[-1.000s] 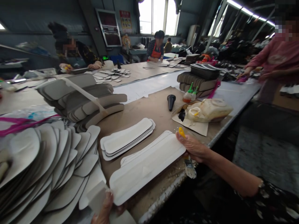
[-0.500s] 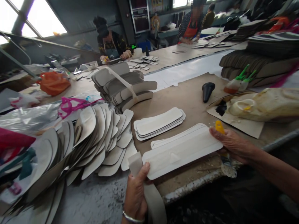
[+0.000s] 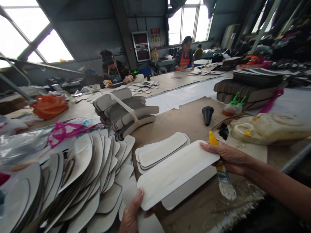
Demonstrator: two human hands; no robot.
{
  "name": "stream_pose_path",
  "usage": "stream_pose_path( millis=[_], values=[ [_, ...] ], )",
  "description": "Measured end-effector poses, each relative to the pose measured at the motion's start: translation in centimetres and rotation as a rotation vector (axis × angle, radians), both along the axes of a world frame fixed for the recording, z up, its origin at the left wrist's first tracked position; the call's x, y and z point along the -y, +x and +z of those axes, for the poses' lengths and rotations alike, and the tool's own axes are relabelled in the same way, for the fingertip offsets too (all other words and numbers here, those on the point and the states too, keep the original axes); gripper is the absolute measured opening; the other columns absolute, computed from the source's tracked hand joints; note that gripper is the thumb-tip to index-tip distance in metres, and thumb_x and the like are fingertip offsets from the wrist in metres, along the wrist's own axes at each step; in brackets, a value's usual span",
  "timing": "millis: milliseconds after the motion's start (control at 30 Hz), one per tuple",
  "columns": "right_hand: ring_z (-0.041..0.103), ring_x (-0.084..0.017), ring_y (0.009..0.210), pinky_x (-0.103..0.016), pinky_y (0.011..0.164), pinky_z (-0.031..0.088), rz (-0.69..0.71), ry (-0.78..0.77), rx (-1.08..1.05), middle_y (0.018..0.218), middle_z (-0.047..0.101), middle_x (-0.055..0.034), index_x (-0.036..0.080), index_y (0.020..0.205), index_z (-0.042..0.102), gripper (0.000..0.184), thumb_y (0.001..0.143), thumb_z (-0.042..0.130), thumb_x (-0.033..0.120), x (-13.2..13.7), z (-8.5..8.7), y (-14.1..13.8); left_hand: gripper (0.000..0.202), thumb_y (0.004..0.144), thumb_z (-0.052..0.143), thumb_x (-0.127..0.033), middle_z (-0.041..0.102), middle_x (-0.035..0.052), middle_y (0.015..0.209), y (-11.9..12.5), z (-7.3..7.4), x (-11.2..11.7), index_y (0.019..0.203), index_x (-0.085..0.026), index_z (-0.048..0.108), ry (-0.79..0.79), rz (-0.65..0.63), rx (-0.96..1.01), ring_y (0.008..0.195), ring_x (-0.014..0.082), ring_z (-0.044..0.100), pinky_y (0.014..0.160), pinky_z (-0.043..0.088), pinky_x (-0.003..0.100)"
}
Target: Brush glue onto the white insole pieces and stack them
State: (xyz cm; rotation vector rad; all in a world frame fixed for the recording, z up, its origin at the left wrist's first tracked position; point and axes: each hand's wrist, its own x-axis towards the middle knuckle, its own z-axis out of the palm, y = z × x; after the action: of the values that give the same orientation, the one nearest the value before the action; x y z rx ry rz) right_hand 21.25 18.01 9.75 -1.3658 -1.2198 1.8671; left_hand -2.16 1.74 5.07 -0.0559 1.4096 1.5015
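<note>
A long white panel with rounded corners (image 3: 178,173) is held at both ends, tilted above the table. My left hand (image 3: 132,210) grips its near left corner, thumb on top; a pale strip (image 3: 149,223) passes by these fingers, and whether they hold it too is unclear. My right hand (image 3: 225,155) pinches the far right end and also keeps a paintbrush (image 3: 222,176) with a yellow handle, its whitish, caked bristles pointing down. Another white panel (image 3: 191,189) shows below the held one. Just behind lies a small stack of similar panels (image 3: 161,150).
Fanned pale pieces (image 3: 94,174) cover the left side. Behind them stands a strapped bundle (image 3: 126,110). A black cone (image 3: 207,115), green-tipped bottles (image 3: 233,105) and a stained plastic jug (image 3: 269,127) sit to the right. Co-workers (image 3: 184,56) stand across the table.
The view has tilted up. The held panel has turned and come off the panels beneath it, staying in both hands. The brush now hangs more plainly in view from my right hand.
</note>
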Motion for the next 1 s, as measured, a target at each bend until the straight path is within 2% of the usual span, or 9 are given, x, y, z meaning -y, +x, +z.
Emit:
stream_pose_path(
  millis=[100,200,333,467,567,700,800,900,1000],
  values=[
    [0.032,-0.003,0.037,-0.014,0.031,0.026,0.081,0.019,0.024,0.049,0.039,0.0066,0.016,0.060,0.044,0.042,0.059,0.071,0.048,-2.5,1.0,-2.0,0.033,0.055,0.075,-0.041,0.049,0.0002,0.036,-1.9,0.2,-1.6,0.051,-0.014,0.056,0.110,-0.016,-0.130,0.033,0.0097,0.043,0.030,0.034,0.020],
    [0.031,-0.003,0.037,-0.015,0.031,0.024,0.147,0.167,0.140,0.049,0.038,0.0064,0.017,0.058,0.041,0.042,0.064,0.066,0.050,-5.2,1.2,-4.3,0.039,0.050,0.076,-0.046,0.051,-0.0018,0.042,-2.6,-0.1,-2.5,0.061,-0.013,0.060,0.185,0.019,-0.198,0.031,0.0050,0.038,0.028,0.026,0.016],
    [0.043,-0.008,0.042,-0.020,0.040,0.034,0.341,0.572,0.699,0.050,0.045,0.0013,0.017,0.056,0.044,0.043,0.079,0.046,0.053,-8.3,-0.1,-6.5,0.047,0.046,0.078,-0.044,0.050,-0.0031,0.041,-1.2,-0.9,-2.2,0.074,-0.010,0.062,0.018,0.064,-0.336,0.030,0.0035,0.035,0.029,0.023,0.015],
    [0.057,-0.023,0.071,-0.028,0.059,0.040,0.347,0.801,0.996,0.069,0.059,-0.0106,0.013,0.067,0.054,0.032,0.079,0.052,0.042,-9.6,-0.8,-6.1,0.054,0.047,0.073,-0.050,0.053,-0.0012,0.045,1.2,-1.2,-1.3,0.080,-0.010,0.061,-0.132,0.013,-0.499,0.036,0.0063,0.040,0.036,0.030,0.019],
    [0.057,-0.024,0.081,-0.029,0.066,0.038,0.338,0.918,1.057,0.081,0.062,-0.0142,0.012,0.080,0.057,0.028,0.086,0.042,0.035,-8.7,0.0,-4.8,0.054,0.051,0.067,-0.055,0.055,-0.0006,0.050,2.3,-1.2,-0.7,0.085,-0.013,0.061,-0.220,-0.052,-0.630,0.042,0.0100,0.043,0.044,0.036,0.025],
    [0.057,-0.017,0.066,-0.025,0.058,0.035,0.470,1.083,1.075,0.069,0.062,-0.0078,0.015,0.073,0.057,0.036,0.089,0.034,0.037,-6.3,1.2,-4.0,0.051,0.056,0.064,-0.055,0.055,-0.0013,0.050,2.4,-1.1,-0.6,0.087,-0.015,0.059,-0.141,-0.088,-0.607,0.043,0.0116,0.043,0.046,0.035,0.027],
    [0.057,-0.016,0.066,-0.024,0.056,0.033,0.539,1.147,1.117,0.071,0.063,-0.0064,0.017,0.073,0.058,0.029,0.087,0.040,0.034,-4.5,1.5,-4.2,0.048,0.057,0.063,-0.055,0.055,-0.0016,0.051,2.1,-0.8,-0.8,0.083,-0.015,0.058,-0.116,-0.060,-0.609,0.044,0.0108,0.043,0.047,0.035,0.026],
    [0.055,-0.016,0.065,-0.024,0.055,0.032,0.526,1.195,1.107,0.074,0.061,-0.0065,0.017,0.074,0.057,0.023,0.085,0.044,0.033,-2.7,2.2,-4.2,0.045,0.058,0.063,-0.056,0.055,-0.0026,0.051,2.3,-0.7,-0.6,0.080,-0.016,0.059,-0.154,-0.083,-0.619,0.045,0.0105,0.042,0.047,0.034,0.025],
    [0.051,-0.014,0.060,-0.025,0.057,0.034,0.418,1.268,0.878,0.068,0.057,-0.0048,0.017,0.072,0.054,0.036,0.089,0.035,0.043,-0.5,3.2,-3.7,0.044,0.058,0.064,-0.054,0.054,-0.0028,0.050,3.0,-1.4,-0.1,0.080,-0.016,0.061,-0.183,-0.146,-0.630,0.048,0.0132,0.046,0.050,0.036,0.027]
  ],
)
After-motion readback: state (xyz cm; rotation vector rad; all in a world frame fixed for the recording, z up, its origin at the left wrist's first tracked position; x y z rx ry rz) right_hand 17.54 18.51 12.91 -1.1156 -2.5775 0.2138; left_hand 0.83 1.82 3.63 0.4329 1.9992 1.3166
